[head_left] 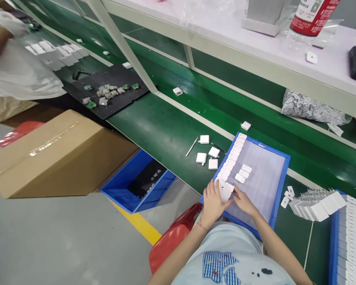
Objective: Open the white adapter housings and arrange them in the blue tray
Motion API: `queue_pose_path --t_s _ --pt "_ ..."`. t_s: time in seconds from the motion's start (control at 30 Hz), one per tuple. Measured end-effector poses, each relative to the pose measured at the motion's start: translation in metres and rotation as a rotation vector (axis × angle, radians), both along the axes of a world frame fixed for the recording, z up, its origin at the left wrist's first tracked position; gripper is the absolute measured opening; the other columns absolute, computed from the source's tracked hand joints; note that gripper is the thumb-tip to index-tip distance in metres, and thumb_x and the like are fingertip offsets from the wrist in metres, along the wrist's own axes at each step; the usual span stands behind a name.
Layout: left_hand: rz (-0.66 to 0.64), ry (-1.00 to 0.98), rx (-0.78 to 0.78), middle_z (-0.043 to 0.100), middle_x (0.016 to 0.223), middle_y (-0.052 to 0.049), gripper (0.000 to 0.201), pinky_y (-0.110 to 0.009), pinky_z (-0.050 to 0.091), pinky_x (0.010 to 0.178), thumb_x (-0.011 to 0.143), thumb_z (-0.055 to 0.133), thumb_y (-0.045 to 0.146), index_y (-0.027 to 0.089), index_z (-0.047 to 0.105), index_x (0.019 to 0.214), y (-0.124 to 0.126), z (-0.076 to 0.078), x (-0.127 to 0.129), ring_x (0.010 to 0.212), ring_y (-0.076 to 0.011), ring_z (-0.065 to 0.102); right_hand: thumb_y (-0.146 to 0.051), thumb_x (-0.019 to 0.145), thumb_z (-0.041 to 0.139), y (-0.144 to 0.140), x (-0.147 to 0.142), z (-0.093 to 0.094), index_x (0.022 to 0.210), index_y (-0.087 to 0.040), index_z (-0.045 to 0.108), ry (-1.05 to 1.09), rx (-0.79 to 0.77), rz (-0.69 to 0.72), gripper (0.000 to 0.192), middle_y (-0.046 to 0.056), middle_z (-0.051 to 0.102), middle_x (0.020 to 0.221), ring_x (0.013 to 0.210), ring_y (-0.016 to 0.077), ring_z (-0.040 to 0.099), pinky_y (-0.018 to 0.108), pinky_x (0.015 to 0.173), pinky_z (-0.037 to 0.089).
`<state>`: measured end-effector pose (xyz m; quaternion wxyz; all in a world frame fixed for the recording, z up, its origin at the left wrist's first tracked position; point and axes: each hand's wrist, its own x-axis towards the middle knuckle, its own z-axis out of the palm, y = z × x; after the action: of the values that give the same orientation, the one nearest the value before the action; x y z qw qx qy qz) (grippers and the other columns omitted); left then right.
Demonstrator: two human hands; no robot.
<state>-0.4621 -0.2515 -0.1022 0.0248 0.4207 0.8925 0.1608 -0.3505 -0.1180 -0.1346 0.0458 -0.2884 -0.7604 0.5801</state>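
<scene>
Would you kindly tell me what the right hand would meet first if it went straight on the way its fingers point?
The right hand would likely first meet the flat white piece in the left hand; they may already be touching.

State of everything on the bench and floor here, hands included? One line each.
Left hand: closed on white pieces
Right hand: fingers at the pieces' edge; grip unclear
Near tray: partly filled, row along its left side
Right tray: many rows in
Pen-like tool: lying loose
Blue bin: open, dark item inside
Cardboard box: tape on upper face
Clear bag: bulging; seal unclear
Bottle: upright, cap out of frame
</scene>
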Motion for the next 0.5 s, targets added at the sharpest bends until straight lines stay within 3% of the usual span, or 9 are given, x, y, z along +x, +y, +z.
queue_pose_path --t_s 0.07,0.13,0.23,0.37,0.5 --pt "-0.051 0.029 0.032 0.043 0.15 -0.03 0.09 -0.057 0.037 0.109 0.079 0.068 0.059 0.003 0.041 0.145 0.004 0.004 -0.004 0.136 -0.0438 0.045 -0.042 0.094 0.063 0.021 0.008 0.016 0.115 -0.017 0.066 0.01 -0.003 0.016 0.033 0.008 0.07 0.113 0.1 0.0206 0.069 0.044 0.09 0.057" --pt "-0.185 0.056 0.085 0.042 0.154 -0.024 0.074 -0.058 0.029 0.115 0.086 0.064 0.051 0.01 0.043 0.145 0.008 0.007 -0.008 0.142 -0.0409 0.039 -0.045 0.096 0.059 0.056 0.012 0.035 0.105 -0.015 0.068 0.012 0.027 -0.027 0.033 0.005 0.072 0.097 0.085 0.0171 0.07 0.037 0.079 0.059" --pt "-0.453 0.076 0.158 0.056 0.145 -0.01 0.044 -0.052 0.02 0.122 0.095 0.056 0.037 0.023 0.054 0.137 0.013 0.004 -0.012 0.14 -0.0291 0.045 -0.046 0.099 0.052 0.132 -0.006 0.06 0.106 -0.015 0.066 0.016 0.148 -0.194 0.035 0.005 0.07 0.095 0.082 0.0157 0.069 0.034 0.073 0.059" --pt "-0.56 0.087 0.154 0.07 0.125 -0.003 0.021 -0.046 0.014 0.126 0.095 0.056 0.032 0.024 0.067 0.111 0.013 -0.003 -0.012 0.123 -0.0209 0.06 -0.038 0.097 0.059 0.236 -0.085 0.074 0.122 -0.018 0.061 0.013 0.349 -0.321 0.032 0.009 0.064 0.122 0.106 0.0219 0.064 0.044 0.091 0.055" --pt "-0.561 0.072 0.158 0.07 0.123 -0.003 0.023 -0.047 0.012 0.126 0.096 0.053 0.032 0.022 0.065 0.113 0.012 -0.01 -0.012 0.117 -0.0204 0.062 -0.035 0.095 0.062 0.299 -0.175 0.055 0.128 -0.02 0.057 -0.039 0.466 -0.352 0.037 0.01 0.054 0.139 0.121 0.0267 0.056 0.051 0.101 0.048"
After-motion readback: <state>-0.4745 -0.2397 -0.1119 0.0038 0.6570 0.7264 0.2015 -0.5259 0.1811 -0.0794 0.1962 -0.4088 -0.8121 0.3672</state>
